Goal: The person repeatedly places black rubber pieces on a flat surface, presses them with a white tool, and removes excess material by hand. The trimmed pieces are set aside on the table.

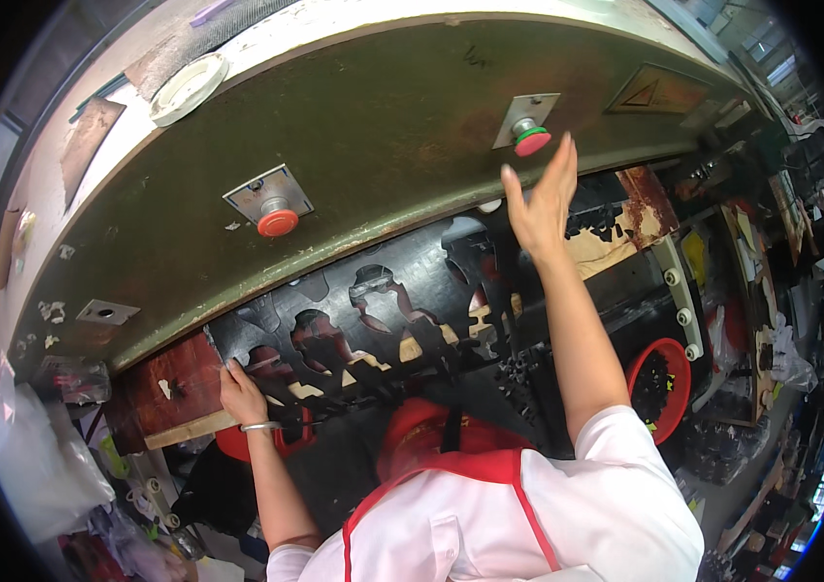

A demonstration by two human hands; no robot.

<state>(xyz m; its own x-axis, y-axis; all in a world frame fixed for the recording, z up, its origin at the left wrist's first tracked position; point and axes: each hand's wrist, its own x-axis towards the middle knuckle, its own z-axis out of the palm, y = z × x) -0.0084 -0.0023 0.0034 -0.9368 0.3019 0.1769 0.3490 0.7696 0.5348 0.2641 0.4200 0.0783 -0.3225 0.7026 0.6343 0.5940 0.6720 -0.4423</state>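
Note:
A black sheet (414,258) with several shaped cut-out openings lies on a reddish-brown board (164,383) below a dark green machine beam (373,170). At the sheet's left end, my left hand (241,396) has its fingers closed at the edge, a bangle on the wrist. My right hand (546,209) is raised over the sheet's right part, fingers stretched out and thumb apart, holding nothing. Just above its fingertips is a red push button (532,144) with a green ring; whether they touch I cannot tell. Another red push button (278,223) sits farther left on the beam.
A red basin (664,388) with small black pieces stands at the lower right. Part of a red container (300,438) shows beside my left wrist. A white ring-shaped lid (189,89) lies on top of the machine. Clear plastic bags (38,466) hang at the left.

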